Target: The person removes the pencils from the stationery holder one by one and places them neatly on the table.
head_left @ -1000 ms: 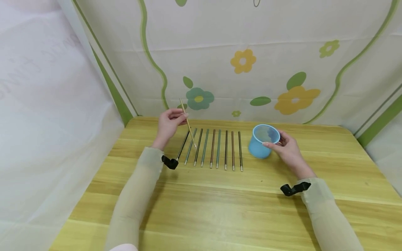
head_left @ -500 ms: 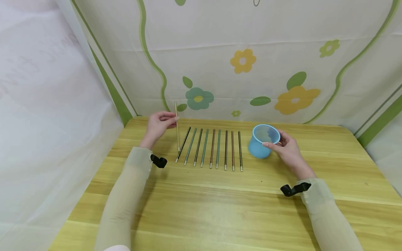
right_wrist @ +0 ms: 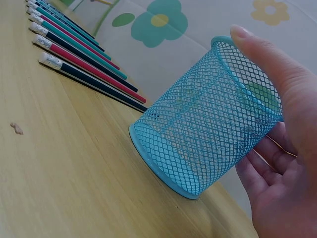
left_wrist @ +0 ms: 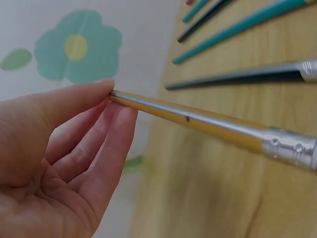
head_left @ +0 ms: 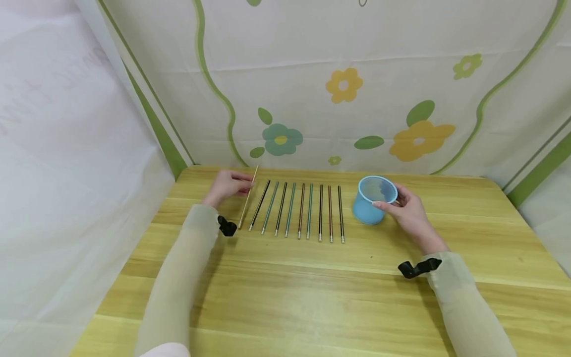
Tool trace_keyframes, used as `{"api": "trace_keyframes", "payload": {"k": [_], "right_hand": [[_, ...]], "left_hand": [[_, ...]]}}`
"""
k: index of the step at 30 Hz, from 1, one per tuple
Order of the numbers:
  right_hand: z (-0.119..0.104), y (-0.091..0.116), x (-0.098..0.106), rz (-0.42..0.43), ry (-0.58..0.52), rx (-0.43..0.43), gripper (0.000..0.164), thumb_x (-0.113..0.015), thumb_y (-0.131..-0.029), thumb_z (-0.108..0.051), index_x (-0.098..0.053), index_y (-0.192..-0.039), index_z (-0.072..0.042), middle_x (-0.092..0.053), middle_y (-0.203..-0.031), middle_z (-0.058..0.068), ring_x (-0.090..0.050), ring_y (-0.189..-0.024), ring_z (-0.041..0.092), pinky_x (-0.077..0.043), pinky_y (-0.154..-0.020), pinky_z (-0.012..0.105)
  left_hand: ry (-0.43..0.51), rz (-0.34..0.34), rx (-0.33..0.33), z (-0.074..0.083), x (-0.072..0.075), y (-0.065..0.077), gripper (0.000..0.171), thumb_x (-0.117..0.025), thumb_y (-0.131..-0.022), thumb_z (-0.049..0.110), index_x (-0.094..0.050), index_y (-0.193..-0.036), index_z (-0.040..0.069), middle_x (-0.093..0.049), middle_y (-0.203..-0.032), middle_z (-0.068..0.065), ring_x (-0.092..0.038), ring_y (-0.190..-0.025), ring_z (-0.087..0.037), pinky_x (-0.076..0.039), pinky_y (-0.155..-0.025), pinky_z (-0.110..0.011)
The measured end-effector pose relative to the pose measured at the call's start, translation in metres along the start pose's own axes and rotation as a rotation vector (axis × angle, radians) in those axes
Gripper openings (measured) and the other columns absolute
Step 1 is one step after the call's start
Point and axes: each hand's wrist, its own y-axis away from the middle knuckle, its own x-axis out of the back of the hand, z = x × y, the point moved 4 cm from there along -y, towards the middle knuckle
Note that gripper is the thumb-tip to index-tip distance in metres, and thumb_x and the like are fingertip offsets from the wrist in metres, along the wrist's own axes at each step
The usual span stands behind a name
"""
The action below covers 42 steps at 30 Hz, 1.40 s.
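My left hand point(head_left: 228, 187) pinches a yellow pencil point(head_left: 246, 206) near its far end, between thumb and fingers. The pencil slants, its metal-capped end low by the table at the left of a row of pencils; whether it touches the wood I cannot tell. In the left wrist view, the pencil point(left_wrist: 193, 119) leads from the fingertips to its silver ferrule. Nearest in the row lies a black pencil point(head_left: 259, 205). At the right, my right hand point(head_left: 412, 215) holds a blue mesh pencil cup point(head_left: 368, 212), thumb at the rim and fingers behind. The cup stands upright on the table.
Several black, teal and red pencils, such as a red pencil point(head_left: 330, 213), lie side by side with eraser ends toward me. The wooden table point(head_left: 312, 297) ends at a flowered cloth point(head_left: 312, 99) behind. A small brown speck point(right_wrist: 17, 128) lies near the pencils.
My left hand has moved left and then down with the yellow pencil, from over the row to its left side, lowering the pencil toward the table. The right hand and cup stay put.
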Motion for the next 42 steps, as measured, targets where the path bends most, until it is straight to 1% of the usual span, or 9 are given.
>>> {"api": "trace_keyframes", "payload": {"k": [5, 8, 11, 15, 23, 27, 30, 36, 42], "right_hand": [[-0.002, 0.000, 0.001, 0.006, 0.004, 0.002, 0.079, -0.079, -0.092, -0.026, -0.038, -0.155, -0.002, -0.047, -0.147, 0.022, -0.049, -0.131, 0.031, -0.048, -0.093, 0.013], [-0.001, -0.001, 0.001, 0.005, 0.010, 0.013, 0.079, -0.079, -0.093, -0.027, -0.038, -0.154, -0.001, -0.047, -0.147, 0.022, -0.050, -0.130, 0.031, -0.048, -0.093, 0.013], [0.000, -0.001, 0.001, 0.002, 0.014, 0.023, 0.079, -0.079, -0.093, -0.028, -0.037, -0.154, 0.000, -0.046, -0.147, 0.022, -0.049, -0.131, 0.031, -0.048, -0.093, 0.013], [0.000, -0.001, 0.001, 0.005, 0.010, 0.022, 0.078, -0.079, -0.093, -0.028, -0.038, -0.154, 0.000, -0.046, -0.147, 0.022, -0.049, -0.131, 0.030, -0.048, -0.094, 0.013], [-0.004, 0.000, 0.003, 0.006, -0.004, 0.020, 0.079, -0.079, -0.093, -0.025, -0.037, -0.155, -0.001, -0.046, -0.148, 0.022, -0.049, -0.131, 0.030, -0.048, -0.094, 0.013], [-0.005, 0.000, 0.003, 0.007, -0.007, 0.010, 0.078, -0.079, -0.093, -0.024, -0.037, -0.155, -0.001, -0.046, -0.148, 0.022, -0.050, -0.131, 0.029, -0.048, -0.093, 0.013], [-0.004, 0.001, 0.003, 0.012, -0.010, 0.001, 0.078, -0.079, -0.092, -0.025, -0.038, -0.154, -0.002, -0.046, -0.148, 0.021, -0.050, -0.130, 0.029, -0.049, -0.092, 0.013], [-0.002, 0.002, 0.002, 0.008, -0.028, 0.028, 0.077, -0.079, -0.093, -0.021, -0.038, -0.154, 0.001, -0.045, -0.148, 0.025, -0.048, -0.133, 0.034, -0.048, -0.093, 0.013], [0.000, 0.002, 0.000, 0.008, -0.037, 0.026, 0.077, -0.080, -0.092, -0.020, -0.038, -0.154, 0.001, -0.045, -0.148, 0.024, -0.046, -0.134, 0.037, -0.048, -0.093, 0.013]], "left_hand": [[0.003, 0.003, 0.048, -0.018, 0.003, -0.013, 0.032, -0.073, -0.095, 0.005, -0.069, -0.125, -0.007, -0.071, -0.113, -0.024, -0.072, -0.092, -0.031, -0.061, -0.082, -0.039], [-0.012, 0.006, 0.053, -0.028, 0.002, -0.021, 0.031, -0.075, -0.094, 0.004, -0.070, -0.122, -0.006, -0.073, -0.107, -0.022, -0.073, -0.082, -0.023, -0.062, -0.075, -0.033], [-0.038, 0.019, 0.052, -0.032, -0.001, -0.023, 0.030, -0.076, -0.093, 0.005, -0.071, -0.121, -0.005, -0.073, -0.106, -0.021, -0.073, -0.079, -0.020, -0.062, -0.073, -0.031], [-0.066, 0.036, 0.039, -0.032, -0.005, -0.019, 0.030, -0.076, -0.093, 0.005, -0.071, -0.120, -0.006, -0.072, -0.108, -0.021, -0.072, -0.079, -0.019, -0.062, -0.073, -0.030], [-0.150, 0.076, -0.009, -0.027, -0.011, -0.013, 0.025, -0.077, -0.092, 0.005, -0.074, -0.115, -0.005, -0.074, -0.099, -0.019, -0.070, -0.075, -0.018, -0.061, -0.069, -0.027], [-0.164, 0.088, -0.017, -0.026, -0.013, -0.012, 0.023, -0.078, -0.091, 0.004, -0.075, -0.112, -0.004, -0.075, -0.098, -0.018, -0.071, -0.074, -0.018, -0.061, -0.068, -0.026], [-0.165, 0.085, -0.020, -0.026, -0.014, -0.012, 0.023, -0.077, -0.091, 0.004, -0.075, -0.113, -0.005, -0.075, -0.098, -0.018, -0.071, -0.075, -0.017, -0.061, -0.068, -0.026], [-0.183, 0.077, -0.019, -0.028, -0.013, -0.011, 0.025, -0.078, -0.091, 0.006, -0.075, -0.113, -0.005, -0.074, -0.099, -0.017, -0.070, -0.075, -0.016, -0.060, -0.068, -0.024], [-0.217, 0.078, -0.023, -0.028, -0.013, -0.006, 0.026, -0.080, -0.090, 0.009, -0.075, -0.111, -0.005, -0.074, -0.099, -0.018, -0.071, -0.077, -0.019, -0.060, -0.068, -0.026]]}}
